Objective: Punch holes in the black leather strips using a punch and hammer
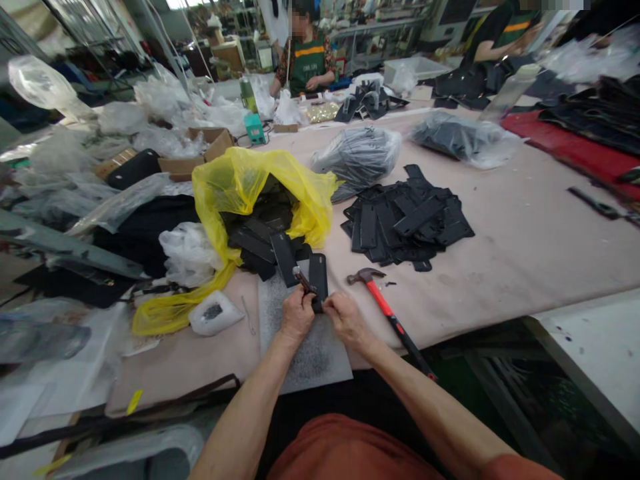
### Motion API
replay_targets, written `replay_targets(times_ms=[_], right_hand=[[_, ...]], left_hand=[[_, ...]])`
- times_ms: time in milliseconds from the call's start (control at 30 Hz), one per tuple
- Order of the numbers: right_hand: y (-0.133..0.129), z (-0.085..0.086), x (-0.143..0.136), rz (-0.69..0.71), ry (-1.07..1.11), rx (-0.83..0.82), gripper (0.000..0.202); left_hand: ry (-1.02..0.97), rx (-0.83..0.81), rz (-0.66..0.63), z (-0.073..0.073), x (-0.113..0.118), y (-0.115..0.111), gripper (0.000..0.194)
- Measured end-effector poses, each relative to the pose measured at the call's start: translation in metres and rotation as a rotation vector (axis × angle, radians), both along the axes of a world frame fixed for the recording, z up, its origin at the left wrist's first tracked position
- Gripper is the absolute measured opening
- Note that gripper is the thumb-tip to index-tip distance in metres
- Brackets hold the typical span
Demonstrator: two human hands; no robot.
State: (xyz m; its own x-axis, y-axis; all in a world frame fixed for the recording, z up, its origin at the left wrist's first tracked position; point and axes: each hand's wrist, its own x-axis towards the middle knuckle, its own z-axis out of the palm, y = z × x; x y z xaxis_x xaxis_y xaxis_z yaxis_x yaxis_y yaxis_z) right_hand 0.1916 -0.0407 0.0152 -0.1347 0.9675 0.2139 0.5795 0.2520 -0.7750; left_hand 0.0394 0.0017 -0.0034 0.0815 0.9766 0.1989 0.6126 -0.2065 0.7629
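Note:
My left hand (299, 312) is closed around a short, dark metal rod-shaped tool (304, 280) with a round shiny end, which leans over a black tab (319, 272). The tab is flat with rounded corners and has a small slot near its far end. My right hand (346, 321) pinches at the tab's near end; whether a small part is also between those fingers I cannot tell. Beneath lies a speckled grey-white board (320, 363). A claw hammer (383, 300) with a red and black handle rests just right of my right hand.
A yellow plastic bag (220, 180) spills black tabs beside the board. Right of it is a heap of black tabs (400, 220). A white container (215, 313) holds small dark bits. Clear bags (357, 157) stand behind. A co-worker (307, 60) sits across the table.

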Motion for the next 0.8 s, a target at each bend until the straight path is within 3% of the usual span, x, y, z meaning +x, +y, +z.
replay_targets(times_ms=[167,300,467,600,700,800], right_hand=[[-0.013,0.017,0.027,-0.172,0.402,-0.322,0.020],[-0.054,0.023,0.066,-0.361,0.412,-0.362,0.029],[-0.126,0.011,0.140,-0.628,0.108,-0.469,0.039],[-0.178,-0.003,0.185,-0.607,-0.496,-0.552,0.027],[-0.181,0.000,0.185,-0.642,-0.595,-0.424,0.016],[-0.143,0.017,0.149,-0.727,-0.280,-0.300,0.017]], left_hand=[[-0.053,0.002,-0.002,-0.002,-0.001,0.001,0.019],[-0.079,0.017,-0.008,-0.002,-0.002,0.000,0.019],[-0.073,0.020,-0.002,-0.001,-0.002,0.000,0.020],[-0.102,0.024,-0.007,-0.001,-0.002,-0.001,0.020],[-0.107,0.016,-0.005,-0.001,-0.002,-0.001,0.020],[-0.117,-0.002,0.002,-0.001,-0.002,-0.001,0.021]])
